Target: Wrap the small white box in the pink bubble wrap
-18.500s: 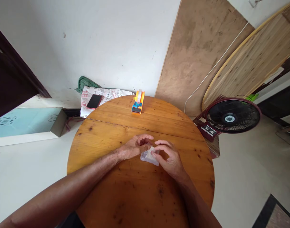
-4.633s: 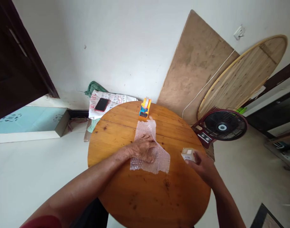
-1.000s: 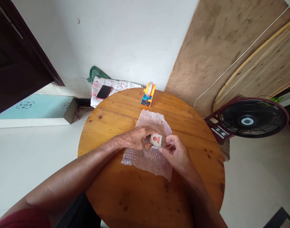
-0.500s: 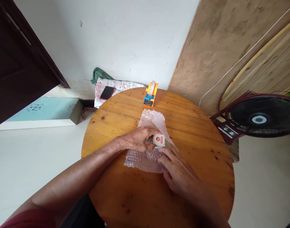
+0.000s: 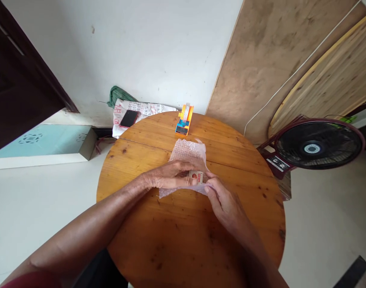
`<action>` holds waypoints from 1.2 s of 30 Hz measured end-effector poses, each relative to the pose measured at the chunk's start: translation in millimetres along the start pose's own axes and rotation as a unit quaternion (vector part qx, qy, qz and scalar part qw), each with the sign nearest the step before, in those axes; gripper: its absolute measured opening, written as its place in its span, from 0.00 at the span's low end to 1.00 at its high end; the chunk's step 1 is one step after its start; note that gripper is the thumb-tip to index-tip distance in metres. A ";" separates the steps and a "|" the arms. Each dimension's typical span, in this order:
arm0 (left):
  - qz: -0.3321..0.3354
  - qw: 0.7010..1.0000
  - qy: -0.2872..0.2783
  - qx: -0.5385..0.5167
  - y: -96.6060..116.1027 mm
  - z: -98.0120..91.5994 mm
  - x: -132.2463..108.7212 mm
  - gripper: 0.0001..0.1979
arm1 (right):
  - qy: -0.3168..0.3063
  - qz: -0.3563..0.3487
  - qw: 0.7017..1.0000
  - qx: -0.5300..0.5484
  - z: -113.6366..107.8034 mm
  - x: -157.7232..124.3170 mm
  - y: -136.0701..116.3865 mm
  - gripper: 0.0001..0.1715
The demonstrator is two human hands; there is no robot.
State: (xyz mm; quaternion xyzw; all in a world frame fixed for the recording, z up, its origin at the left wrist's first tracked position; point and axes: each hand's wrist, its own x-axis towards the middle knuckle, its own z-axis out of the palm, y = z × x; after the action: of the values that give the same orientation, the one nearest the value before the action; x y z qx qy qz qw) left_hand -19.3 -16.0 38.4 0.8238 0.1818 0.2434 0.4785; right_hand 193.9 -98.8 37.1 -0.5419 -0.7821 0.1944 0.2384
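Observation:
A sheet of bubble wrap [image 5: 189, 150] lies on the round wooden table [image 5: 159, 236] in front of me. On it sits a small pale box [image 5: 200, 176] with a red label, partly covered by my fingers. My left hand [image 5: 171, 174] is closed on the box from the left, thumb along its near side. To the right of the box, my right hand [image 5: 225, 198] pinches the near edge of the bubble wrap, which is lifted and folded up against the box.
An orange and blue tape dispenser [image 5: 184, 120] stands at the table's far edge. Beyond the left rim, a phone [image 5: 129, 119] lies on a printed white sack [image 5: 147, 109]. A black fan [image 5: 317, 146] stands to the right; a wall rises behind the table.
My right hand has taken hold of the wrap's near edge and drawn it up toward the box. My left thumb now lies across the box's near side. The view has shifted slightly.

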 end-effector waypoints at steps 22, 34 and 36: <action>-0.074 0.991 0.100 0.050 -15.7 11.7 -3.5 0.06 | 0.031 0.119 0.958 0.260 12.5 18.1 13.1 0.14; -0.131 0.984 0.089 -0.076 -13.9 17.4 -2.6 0.09 | 0.062 0.119 0.960 0.244 18.9 19.0 15.3 0.12; -0.141 0.981 0.091 -0.102 -14.7 18.4 -2.1 0.10 | 0.062 0.126 0.957 0.255 20.2 19.3 15.9 0.11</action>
State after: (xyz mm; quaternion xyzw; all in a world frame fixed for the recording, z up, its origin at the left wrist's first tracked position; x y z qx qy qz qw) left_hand -11.5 -23.0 17.3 0.7113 0.3129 0.2645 0.5712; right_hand 188.4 -76.1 14.9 -0.5680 -0.6156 0.3819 0.3906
